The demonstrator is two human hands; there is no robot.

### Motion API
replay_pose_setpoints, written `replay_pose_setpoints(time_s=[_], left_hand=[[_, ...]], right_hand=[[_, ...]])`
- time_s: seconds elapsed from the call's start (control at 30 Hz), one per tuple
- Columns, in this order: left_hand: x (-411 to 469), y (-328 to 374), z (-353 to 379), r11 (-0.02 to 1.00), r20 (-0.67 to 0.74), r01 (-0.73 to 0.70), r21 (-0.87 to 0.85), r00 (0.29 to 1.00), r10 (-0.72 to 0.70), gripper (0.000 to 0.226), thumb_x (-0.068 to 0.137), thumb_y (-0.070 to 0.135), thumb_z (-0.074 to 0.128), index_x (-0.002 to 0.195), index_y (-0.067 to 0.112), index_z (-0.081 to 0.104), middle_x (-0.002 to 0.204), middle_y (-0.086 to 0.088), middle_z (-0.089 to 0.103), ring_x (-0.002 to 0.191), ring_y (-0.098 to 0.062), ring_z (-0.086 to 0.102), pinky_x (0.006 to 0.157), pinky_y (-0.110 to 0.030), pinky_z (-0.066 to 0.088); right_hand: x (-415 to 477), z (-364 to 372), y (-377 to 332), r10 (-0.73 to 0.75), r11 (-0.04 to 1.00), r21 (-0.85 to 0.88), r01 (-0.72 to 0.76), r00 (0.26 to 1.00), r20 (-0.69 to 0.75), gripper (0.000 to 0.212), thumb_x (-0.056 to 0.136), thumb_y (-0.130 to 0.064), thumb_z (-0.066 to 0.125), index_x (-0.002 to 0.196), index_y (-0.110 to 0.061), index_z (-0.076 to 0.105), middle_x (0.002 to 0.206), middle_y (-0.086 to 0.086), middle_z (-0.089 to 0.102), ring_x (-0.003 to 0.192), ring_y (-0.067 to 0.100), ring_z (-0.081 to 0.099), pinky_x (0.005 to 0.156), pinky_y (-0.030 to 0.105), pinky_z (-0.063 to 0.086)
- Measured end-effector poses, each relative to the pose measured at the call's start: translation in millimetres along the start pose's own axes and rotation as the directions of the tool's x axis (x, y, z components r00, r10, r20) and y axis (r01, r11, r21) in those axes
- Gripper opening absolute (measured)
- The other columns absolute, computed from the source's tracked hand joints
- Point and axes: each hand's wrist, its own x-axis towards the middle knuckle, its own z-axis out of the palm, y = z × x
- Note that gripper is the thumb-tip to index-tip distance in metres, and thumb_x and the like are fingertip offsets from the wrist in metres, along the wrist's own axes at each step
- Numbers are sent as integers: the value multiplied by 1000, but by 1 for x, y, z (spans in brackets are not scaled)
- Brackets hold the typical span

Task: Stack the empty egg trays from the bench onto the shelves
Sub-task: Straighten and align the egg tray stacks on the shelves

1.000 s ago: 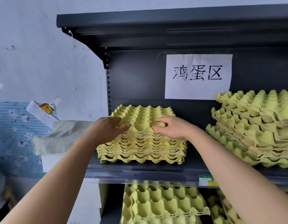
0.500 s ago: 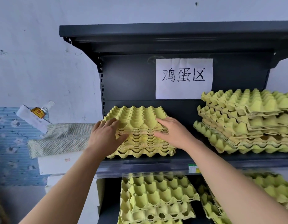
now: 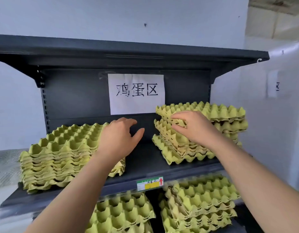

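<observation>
Above shelf (image 3: 145,167) — left hand (image 3: 119,140) spread, right hand (image 3: 194,126) against trays (image 3: 212,113)

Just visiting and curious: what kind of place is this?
Probably a shop or its stockroom: dark retail shelving with a price tag, a handwritten paper sign, and stacks of empty egg trays.

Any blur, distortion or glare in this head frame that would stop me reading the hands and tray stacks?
Head view: even, soft light, no glare; wide-angle bend along the top shelf edge; smearing at the lower-left corner and far right wall; left hand, right hand, both tray stacks and the paper sign read sharp.
</observation>
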Motion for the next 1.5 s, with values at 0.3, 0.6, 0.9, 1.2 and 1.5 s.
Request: replay_pose_setpoints(time_s=[0.3,0.6,0.9,1.2,1.5], left_hand=[[58,130,108,983,144,105,-150,986,-83,81,84,60,61,151,26,29,141,-8,44,111,-23,59,88,-34,47],[72,159,149,929,68,269,-255,963,-260,65,72,37,83,127,11,58,132,-5,49,91,-13,49,77,-22,36],[84,180,164,944,36,259,-202,966,-257,64,71,39,84,123,12,59,125,1,51,82,-8,53,57,-8,37],[81,174,175,947,165,314,-68,940,-300,68,68,51,81,118,10,61,123,-1,55,98,-18,55,70,-22,44],[71,180,178,951,245,303,57,919,-308,89,71,58,76,140,15,42,156,-4,28,120,-22,53,92,-30,45]], right_hand=[[-3,-42,196,225,971,-86,-224,974,-3,61,87,-41,64,139,-14,47,144,15,43,134,29,36,109,36,30],[18,-26,299,278,917,251,-312,947,160,92,67,-61,74,145,-28,36,144,6,43,129,23,45,100,34,41],[22,-30,333,243,903,354,-244,969,49,86,60,-56,81,134,-26,49,135,7,50,121,23,50,94,31,42],[9,-15,340,239,905,330,-270,962,132,94,62,-60,77,139,-16,46,139,10,44,127,24,44,101,33,38],[-11,0,343,228,914,285,-290,945,234,62,71,-63,69,110,-17,60,109,3,50,103,19,51,86,31,44]])
